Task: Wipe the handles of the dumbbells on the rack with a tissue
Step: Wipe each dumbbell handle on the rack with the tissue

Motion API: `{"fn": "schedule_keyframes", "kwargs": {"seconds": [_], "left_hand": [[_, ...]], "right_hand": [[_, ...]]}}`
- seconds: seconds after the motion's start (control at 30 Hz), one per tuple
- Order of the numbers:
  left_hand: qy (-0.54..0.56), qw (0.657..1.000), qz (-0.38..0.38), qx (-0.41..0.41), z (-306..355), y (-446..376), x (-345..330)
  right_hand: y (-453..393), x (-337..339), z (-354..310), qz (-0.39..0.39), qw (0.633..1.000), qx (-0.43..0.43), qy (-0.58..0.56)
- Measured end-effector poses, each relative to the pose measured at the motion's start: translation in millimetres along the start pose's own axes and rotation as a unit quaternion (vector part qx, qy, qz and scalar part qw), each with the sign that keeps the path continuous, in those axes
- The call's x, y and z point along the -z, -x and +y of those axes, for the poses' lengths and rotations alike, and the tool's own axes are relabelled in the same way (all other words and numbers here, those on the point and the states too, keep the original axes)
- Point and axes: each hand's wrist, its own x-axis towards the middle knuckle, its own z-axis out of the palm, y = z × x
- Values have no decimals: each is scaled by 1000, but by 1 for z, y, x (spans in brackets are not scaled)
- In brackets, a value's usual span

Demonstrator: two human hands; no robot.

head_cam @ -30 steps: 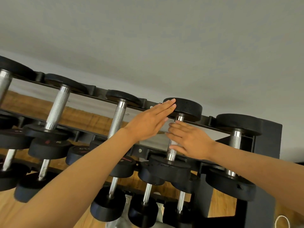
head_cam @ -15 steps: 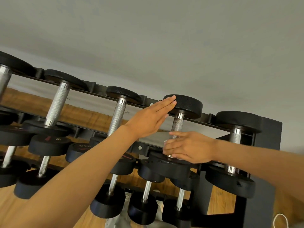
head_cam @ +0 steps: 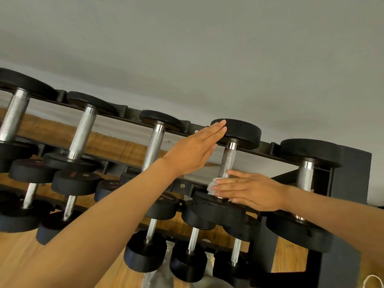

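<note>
1. Step in hand: wiping the handle (head_cam: 228,161) of the fourth dumbbell from the left on the top tier of the rack (head_cam: 351,183), right of centre in the frame.
2. The right hand (head_cam: 252,192), fingers straight and together, presses a white tissue (head_cam: 213,185) against the lower end of that knurled handle, just above the lower weight head (head_cam: 218,208). Only a corner of the tissue shows past the fingertips.
3. The left hand (head_cam: 192,151), flat and open, rests its fingertips against the rim of the same dumbbell's upper weight head (head_cam: 241,132), apparently steadying it.
4. Progress, as a judgement: the tissue sits at the bottom of the handle, so the upper stretch of metal is either done or yet to be covered; the frame does not settle which.
5. Next move calls for sliding the tissue along or round the handle with steady pressure while the left hand holds the dumbbell from rolling in its cradle.
6. The neighbouring dumbbell handle (head_cam: 305,175), at the right of the top tier, appears the likely one to follow.
</note>
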Motion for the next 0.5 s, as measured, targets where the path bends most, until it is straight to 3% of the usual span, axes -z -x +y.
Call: {"fn": "schedule_keyframes", "kwargs": {"seconds": [0.07,0.17,0.27,0.33,0.5], "left_hand": [[-9,1000,-5,2,2,0,2],[-5,1000,-12,4,4,0,2],[4,1000,-14,23,8,1,3],[3,999,-12,32,11,1,5],[9,998,-35,53,12,-1,12]], "right_hand": [[-3,6,23,25,998,1,60],[-8,7,38,131,981,-116,89],[-11,-13,18,172,966,-184,51],[-1,-25,7,153,977,-144,30],[12,-21,12,54,996,47,55]]}}
